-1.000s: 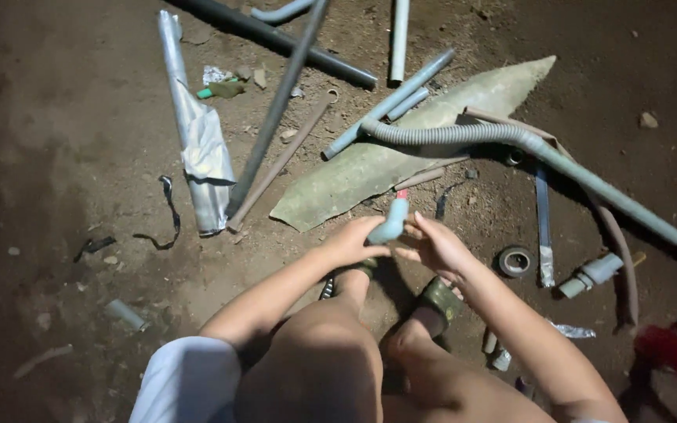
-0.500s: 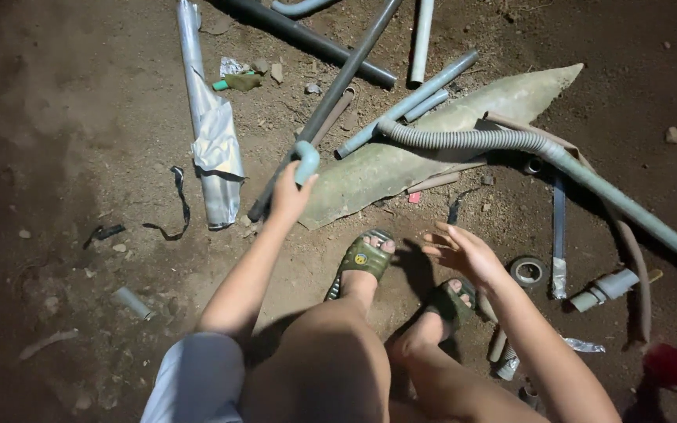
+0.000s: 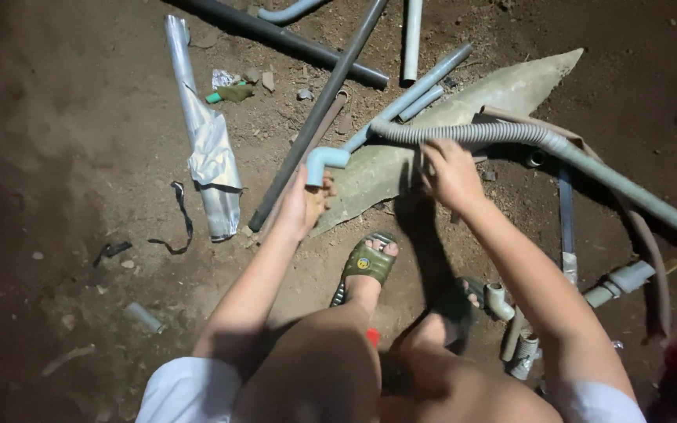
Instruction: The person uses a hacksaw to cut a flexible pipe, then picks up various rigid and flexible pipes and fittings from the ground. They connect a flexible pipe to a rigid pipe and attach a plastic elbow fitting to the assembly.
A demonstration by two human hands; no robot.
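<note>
Head view, left hand: we see our left hand closed around the lower leg of a light blue elbow fitting, fingers wrapped tight, the bend of the fitting standing clear above the fist.
Head view, elbow fitting: it is held off the dirt, just in front of our left knee, near the lower end of the long dark pipe that slants across the ground.
Head view, right hand: our right hand reaches out with the fingers curled down at the ribbed grey hose; we cannot tell whether they grip it or only rest on it.
Head view, hose: it curves from beside the right hand off to the right, passing over a flat, pale, leaf-shaped sheet on the ground.
Head view, feet: a green sandal sits on our left foot, below both hands.
Head view, surroundings: crumpled silver foil wrap lies to the left; grey pipe pieces lie beyond the hands; small fittings lie at the right.
</note>
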